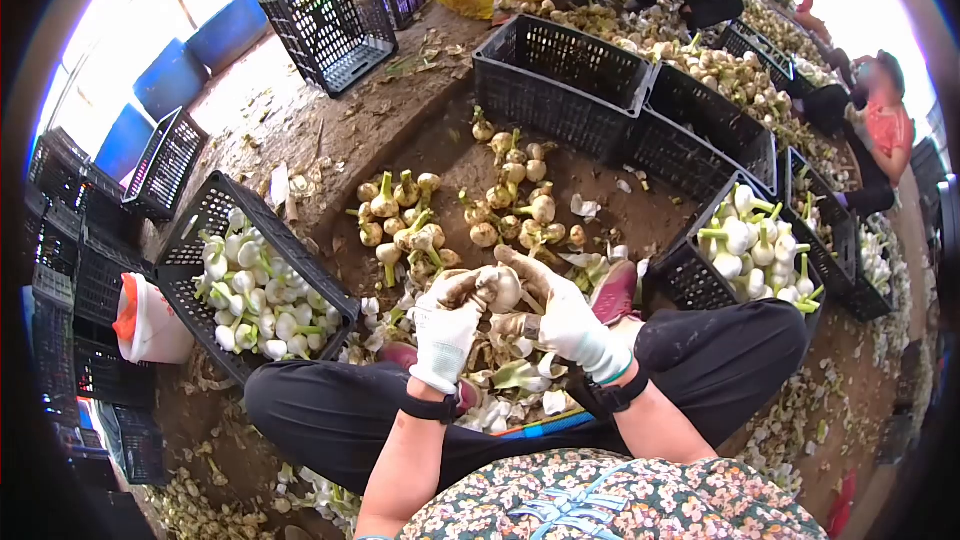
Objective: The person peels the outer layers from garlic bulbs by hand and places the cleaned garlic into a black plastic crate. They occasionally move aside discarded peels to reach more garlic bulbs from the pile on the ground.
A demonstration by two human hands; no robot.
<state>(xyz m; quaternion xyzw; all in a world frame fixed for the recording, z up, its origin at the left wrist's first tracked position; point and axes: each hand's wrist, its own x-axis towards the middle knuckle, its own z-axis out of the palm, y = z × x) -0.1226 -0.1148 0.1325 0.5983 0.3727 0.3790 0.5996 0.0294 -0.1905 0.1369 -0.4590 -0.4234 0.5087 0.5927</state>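
Observation:
My left hand, in a dirty white glove, is closed around one side of a garlic bulb. Gloved too, my right hand has its thumb and fingers closed on the bulb's other side. A small greyish piece shows at the right fingers, too small to make out. Beyond my hands, several untrimmed garlic bulbs with dirty skins and stem stubs lie on the ground. Another group of unpeeled garlic lies to its left. Loose peeled skins are scattered below my hands, between my legs.
At my left a tilted black crate holds clean white garlic. A second crate with white bulbs stands at my right. Two black crates border the far side. A white bucket is far left. Other people sit at the back and right.

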